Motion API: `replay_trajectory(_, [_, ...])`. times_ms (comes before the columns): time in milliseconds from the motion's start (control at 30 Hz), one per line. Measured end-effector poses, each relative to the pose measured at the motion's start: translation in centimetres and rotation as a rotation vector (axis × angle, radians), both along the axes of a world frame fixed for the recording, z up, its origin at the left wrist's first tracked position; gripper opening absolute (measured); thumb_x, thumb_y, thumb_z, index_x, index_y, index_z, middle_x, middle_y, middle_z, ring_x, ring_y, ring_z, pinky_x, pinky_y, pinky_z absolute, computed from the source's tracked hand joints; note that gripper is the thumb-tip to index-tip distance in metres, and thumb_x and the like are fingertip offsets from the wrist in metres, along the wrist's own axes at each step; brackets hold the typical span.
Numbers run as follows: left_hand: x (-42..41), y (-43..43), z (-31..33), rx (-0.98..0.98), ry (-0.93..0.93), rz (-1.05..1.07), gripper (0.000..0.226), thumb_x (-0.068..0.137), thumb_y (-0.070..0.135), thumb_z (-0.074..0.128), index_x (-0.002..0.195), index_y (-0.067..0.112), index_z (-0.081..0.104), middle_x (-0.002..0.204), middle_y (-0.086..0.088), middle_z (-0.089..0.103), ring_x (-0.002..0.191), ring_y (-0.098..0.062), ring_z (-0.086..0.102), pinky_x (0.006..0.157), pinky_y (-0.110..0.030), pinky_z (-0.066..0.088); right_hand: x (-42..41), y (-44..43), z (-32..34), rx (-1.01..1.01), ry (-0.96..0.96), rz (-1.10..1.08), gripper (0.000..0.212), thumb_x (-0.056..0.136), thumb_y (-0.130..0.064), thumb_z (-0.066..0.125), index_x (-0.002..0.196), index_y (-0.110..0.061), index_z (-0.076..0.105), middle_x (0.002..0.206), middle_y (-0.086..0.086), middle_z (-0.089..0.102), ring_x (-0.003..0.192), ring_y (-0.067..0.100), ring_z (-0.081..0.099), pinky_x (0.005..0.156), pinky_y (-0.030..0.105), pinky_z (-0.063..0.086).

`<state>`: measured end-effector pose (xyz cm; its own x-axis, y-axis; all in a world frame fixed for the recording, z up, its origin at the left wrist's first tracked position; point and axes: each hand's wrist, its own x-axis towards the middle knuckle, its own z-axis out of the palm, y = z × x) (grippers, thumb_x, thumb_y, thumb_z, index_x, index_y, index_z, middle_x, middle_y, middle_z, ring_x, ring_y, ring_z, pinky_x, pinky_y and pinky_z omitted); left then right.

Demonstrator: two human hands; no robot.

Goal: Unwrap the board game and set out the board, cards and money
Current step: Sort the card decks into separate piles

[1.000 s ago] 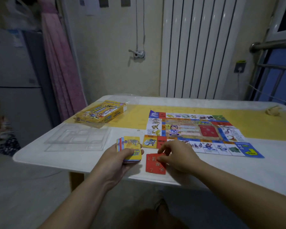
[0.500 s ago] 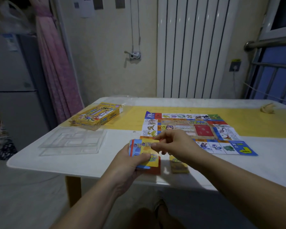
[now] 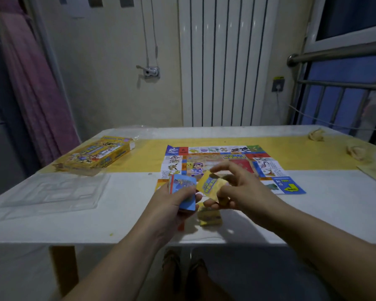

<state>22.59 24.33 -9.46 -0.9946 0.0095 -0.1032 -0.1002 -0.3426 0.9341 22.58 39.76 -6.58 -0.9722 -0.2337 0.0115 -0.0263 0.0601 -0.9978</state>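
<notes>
The colourful paper game board (image 3: 221,158) lies unfolded on the table (image 3: 122,216), partly on its yellow strip. My left hand (image 3: 172,205) grips a stack of cards (image 3: 183,192) with a blue card on top, held just above the table's near edge. Beside it, my right hand (image 3: 239,190) pinches a yellow card (image 3: 208,184) lifted off that stack. A small pile of yellow cards (image 3: 211,218) lies on the table under my hands. A red card underneath is mostly hidden by my left hand.
The yellow game box (image 3: 96,154) sits at the table's far left. In front of it lies the clear plastic insert tray (image 3: 54,193). Crumpled scraps (image 3: 317,134) rest at the far right. A white radiator (image 3: 221,61) stands behind the table.
The red card was laid down a second ago. My right hand then went to the stack and has drawn a yellow card off to the right, exposing a blue card on top.
</notes>
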Motion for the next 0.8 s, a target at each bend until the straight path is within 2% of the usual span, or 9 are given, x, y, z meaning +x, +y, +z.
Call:
replay_trajectory(100, [0.0,0.1,0.1,0.121,-0.060,0.005,0.009,0.092,0.007,0.055,0.098,0.007,0.061,0.078,-0.009,0.069,0.064,-0.013,0.068,0.055,-0.022,0.055,-0.3,0.7,-0.8,0.165,0.067,-0.062,0.029,0.088,0.011,0.048,0.091,-0.012,0.066,0.085,0.008,0.064,0.067,0.017,0.066,0.077,0.034,0.059])
replay_trajectory(167, [0.1,-0.6,0.3,0.230,-0.124,0.001,0.016,0.093,0.008,0.050,0.104,0.000,0.060,0.087,-0.015,0.068,0.075,-0.019,0.066,0.062,-0.029,0.054,-0.6,1.1,-1.4,0.342,0.129,-0.087,0.024,0.091,-0.002,0.053,0.105,-0.012,0.069,0.081,-0.001,0.066,0.068,0.010,0.063,0.074,0.021,0.055])
replay_trajectory(233, [0.2,-1.5,0.4,0.286,-0.165,-0.008,0.023,0.094,0.006,0.044,0.110,-0.004,0.056,0.096,-0.021,0.066,0.085,-0.024,0.064,0.067,-0.034,0.050,-0.9,1.1,-2.1,0.578,0.208,-0.060,0.028,0.095,-0.014,0.051,0.118,-0.014,0.066,0.094,-0.007,0.068,0.081,0.011,0.065,0.077,0.021,0.049])
replay_trajectory(300, [0.2,-2.2,0.3,0.269,-0.172,-0.009,0.024,0.094,0.001,0.040,0.113,-0.006,0.053,0.096,-0.022,0.067,0.087,-0.027,0.064,0.068,-0.036,0.051,-1.1,0.7,-2.7,0.723,0.252,-0.030,0.029,0.097,-0.022,0.047,0.118,-0.016,0.066,0.111,-0.006,0.067,0.093,0.012,0.063,0.087,0.028,0.047])
replay_trajectory(433, [0.5,-2.6,-0.2,0.126,-0.128,-0.007,0.015,0.093,-0.004,0.043,0.098,0.002,0.057,0.080,-0.017,0.072,0.085,-0.029,0.067,0.060,-0.033,0.060,-0.9,-0.1,-3.8,1.050,0.351,-0.001,0.034,0.099,-0.037,0.039,0.095,-0.018,0.067,0.093,-0.002,0.067,0.089,0.019,0.056,0.082,0.035,0.040])
replay_trajectory(567, [0.7,-2.2,-0.5,0.018,-0.065,-0.030,0.018,0.091,-0.005,0.048,0.103,0.005,0.059,0.089,-0.018,0.072,0.073,-0.022,0.070,0.058,-0.029,0.059,-0.4,-0.1,-3.9,1.415,0.524,-0.004,0.041,0.095,-0.054,0.036,0.108,-0.027,0.064,0.098,-0.001,0.064,0.099,0.021,0.053,0.089,0.040,0.032])
replay_trajectory(633, [0.7,-2.0,-0.6,-0.023,-0.041,-0.038,0.022,0.090,-0.005,0.052,0.108,0.005,0.058,0.097,-0.020,0.071,0.077,-0.025,0.070,0.061,-0.032,0.059,-0.5,0.0,-3.1,1.230,0.479,-0.026,0.039,0.094,-0.054,0.040,0.117,-0.032,0.063,0.103,-0.003,0.065,0.101,0.014,0.055,0.089,0.037,0.034])
replay_trajectory(700, [0.8,-1.6,-0.5,-0.064,-0.012,-0.058,0.023,0.089,-0.006,0.053,0.107,0.008,0.058,0.102,-0.021,0.069,0.083,-0.028,0.068,0.059,-0.030,0.058,-0.9,0.0,-2.1,0.796,0.400,-0.037,0.026,0.095,-0.046,0.047,0.110,-0.034,0.063,0.093,-0.010,0.065,0.085,-0.001,0.056,0.078,0.029,0.041])
replay_trajectory(800, [1.0,-0.9,-0.3,-0.116,0.030,-0.098,0.027,0.086,-0.008,0.057,0.103,0.012,0.058,0.091,-0.014,0.070,0.071,-0.020,0.069,0.049,-0.025,0.053,-2.0,-0.4,-0.9,0.453,0.240,-0.006,0.024,0.087,-0.043,0.060,0.103,-0.026,0.065,0.082,-0.013,0.063,0.067,-0.003,0.055,0.060,0.015,0.039])
